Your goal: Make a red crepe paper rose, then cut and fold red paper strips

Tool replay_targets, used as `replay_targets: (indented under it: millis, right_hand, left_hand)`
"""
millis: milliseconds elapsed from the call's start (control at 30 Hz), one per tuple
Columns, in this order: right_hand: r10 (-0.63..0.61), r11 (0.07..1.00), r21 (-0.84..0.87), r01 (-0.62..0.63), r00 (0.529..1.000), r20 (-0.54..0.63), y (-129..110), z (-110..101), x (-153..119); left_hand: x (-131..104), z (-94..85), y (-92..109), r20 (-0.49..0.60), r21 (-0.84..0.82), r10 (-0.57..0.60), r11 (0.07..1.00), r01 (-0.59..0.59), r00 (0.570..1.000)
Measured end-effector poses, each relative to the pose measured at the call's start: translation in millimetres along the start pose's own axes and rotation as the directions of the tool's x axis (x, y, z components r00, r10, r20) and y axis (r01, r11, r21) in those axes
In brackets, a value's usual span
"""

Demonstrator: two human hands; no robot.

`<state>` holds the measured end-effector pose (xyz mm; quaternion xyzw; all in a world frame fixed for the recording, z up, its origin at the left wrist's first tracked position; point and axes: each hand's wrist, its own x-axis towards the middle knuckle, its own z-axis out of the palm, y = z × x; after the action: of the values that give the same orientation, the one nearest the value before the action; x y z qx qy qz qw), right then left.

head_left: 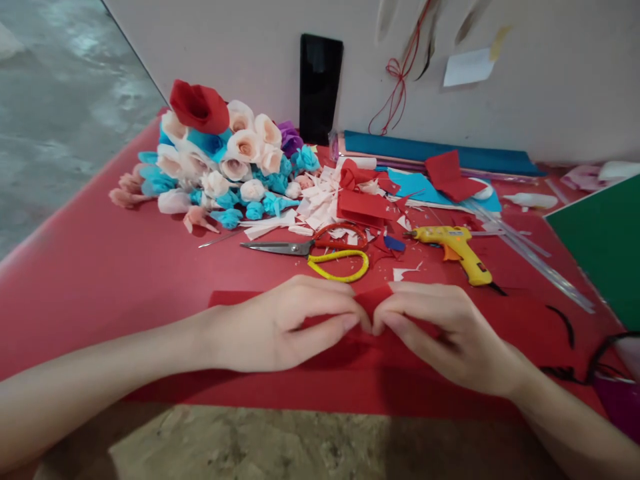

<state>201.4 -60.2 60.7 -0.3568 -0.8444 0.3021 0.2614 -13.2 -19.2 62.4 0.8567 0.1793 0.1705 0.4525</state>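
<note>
Both hands meet above the front of the red table, thumbs and fingers pinched on a piece of red crepe paper (373, 299). My left hand (300, 323) grips its left side, and my right hand (445, 330) grips its right side, with the fingertips nearly touching. Most of the piece is hidden behind the fingers. A flat red sheet (233, 297) shows behind my left wrist. Just beyond the hands lie scissors (295, 249) with one red and one yellow handle, and a yellow glue gun (457, 247) to their right.
Paper flowers (245, 147) in white, blue, pink and red are heaped at the back left of the table (115, 267). White paper scraps (325, 200) lie beside them. A black phone (320, 87) leans on the wall. Clear glue sticks (540, 257) and a green board (600, 240) are at right.
</note>
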Motion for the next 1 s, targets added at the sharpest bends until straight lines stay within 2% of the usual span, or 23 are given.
replay_targets:
  millis: [67, 167, 233, 300, 333, 367, 433, 500, 600, 700, 767, 833, 1000]
  right_hand:
    - [-0.005, 0.999, -0.051, 0.001, 0.998, -0.07, -1.2, -1.7, -0.4]
    - [0.016, 0.982, -0.177, -0.066, 0.962, -0.271, -5.9, -11.9, -0.6]
    - [0.047, 0.951, -0.257, -0.171, 0.903, -0.427, -10.6, -20.4, -1.7]
    - [0.061, 0.907, -0.305, -0.291, 0.806, -0.589, -14.7, -26.8, -4.1]
    - [0.051, 0.894, -0.321, -0.312, 0.783, -0.62, -15.6, -28.9, -5.6]
    - [0.023, 0.895, -0.342, -0.286, 0.795, -0.606, -15.7, -30.0, -7.1]
    - [-0.047, 0.919, -0.373, -0.129, 0.902, -0.428, -13.3, -29.7, -9.1]
    - [-0.087, 0.934, -0.356, 0.002, 0.97, -0.225, -9.9, -25.9, -8.9]
    - [-0.092, 0.947, -0.313, 0.069, 0.994, -0.059, -9.2, -15.5, -5.1]
    - [-0.083, 0.949, -0.297, 0.105, 0.993, 0.084, -14.3, -4.6, -1.8]
    - [-0.072, 0.945, -0.308, 0.109, 0.989, 0.129, -17.4, 0.0, -1.7]
    - [-0.063, 0.947, -0.308, 0.095, 0.992, 0.113, -18.6, 1.5, -2.6]
    - [-0.007, 0.961, -0.274, 0.019, 0.999, 0.046, -17.6, -4.0, -2.2]
  left_hand:
    - [-0.3, -2.2, -1.2, -0.005, -0.003, -0.002, 1.0, 0.002, 1.0]
    - [-1.6, -13.8, -5.4, -0.038, 0.031, -0.012, 0.999, 0.013, 0.999]
    - [-2.2, -23.8, -11.0, -0.089, 0.037, -0.012, 0.999, 0.015, 0.996]
    - [-2.2, -31.5, -17.4, -0.174, 0.033, -0.028, 0.999, 0.034, 0.984]
    - [-1.9, -33.6, -20.0, -0.227, 0.033, -0.032, 0.999, 0.04, 0.973]
    - [-1.5, -34.1, -21.6, -0.277, 0.039, -0.023, 0.999, 0.035, 0.961]
    - [-1.0, -31.0, -20.7, -0.332, 0.08, 0.026, 0.997, 0.0, 0.943]
    - [-1.3, -23.5, -14.9, -0.273, 0.161, 0.106, 0.985, -0.063, 0.956]
    - [-3.4, -8.7, -2.5, -0.08, 0.349, 0.222, 0.919, -0.181, 0.972]
    - [-5.9, 4.9, 6.3, 0.012, 0.459, 0.256, 0.857, -0.233, 0.967]
    - [-6.8, 9.8, 9.1, 0.034, 0.447, 0.228, 0.867, -0.219, 0.973]
    - [-7.0, 9.0, 9.7, 0.053, 0.421, 0.212, 0.881, -0.215, 0.976]
    - [-5.6, -16.2, 0.4, 0.055, 0.421, 0.227, 0.878, -0.229, 0.972]
